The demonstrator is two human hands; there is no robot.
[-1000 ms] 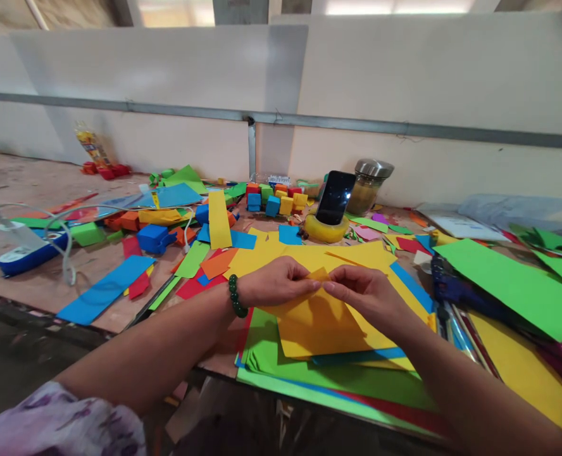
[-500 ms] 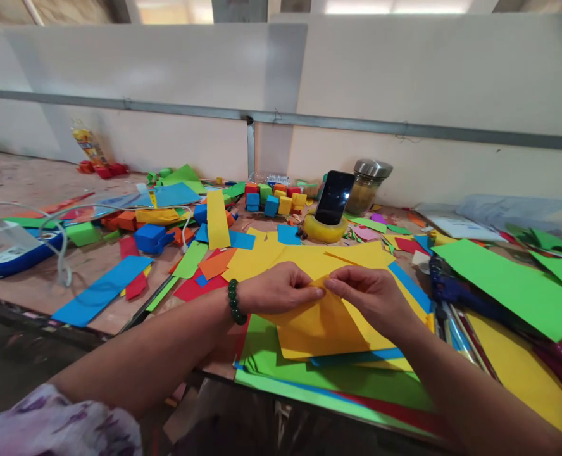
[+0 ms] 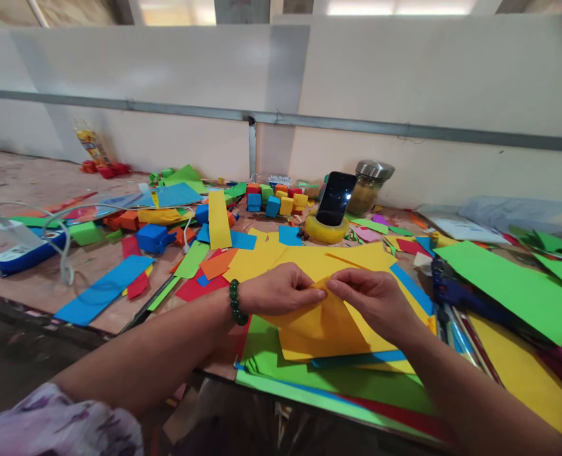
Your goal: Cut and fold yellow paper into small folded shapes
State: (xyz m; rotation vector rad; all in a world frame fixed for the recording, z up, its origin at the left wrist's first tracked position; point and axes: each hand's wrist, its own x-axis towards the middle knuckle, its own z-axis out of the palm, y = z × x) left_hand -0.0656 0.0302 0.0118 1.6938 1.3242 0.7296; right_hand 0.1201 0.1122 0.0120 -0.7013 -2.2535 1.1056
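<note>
Both hands have sunk a little, fingertips closer. Left hand [image 3: 278, 290] and right hand [image 3: 376, 297] each pinch the far tip of the yellow sheet [image 3: 323, 329], seemingly creased there. The sheet runs back toward the person over the paper stack [image 3: 281, 364].

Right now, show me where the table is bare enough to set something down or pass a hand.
Bare wood lies at the table's far left, between the red caps and the white cable; a smaller patch lies between cable and blue strip. Crowded: the middle, where the left hand and right hand pinch the yellow sheet, and the right under green sheets.
</note>
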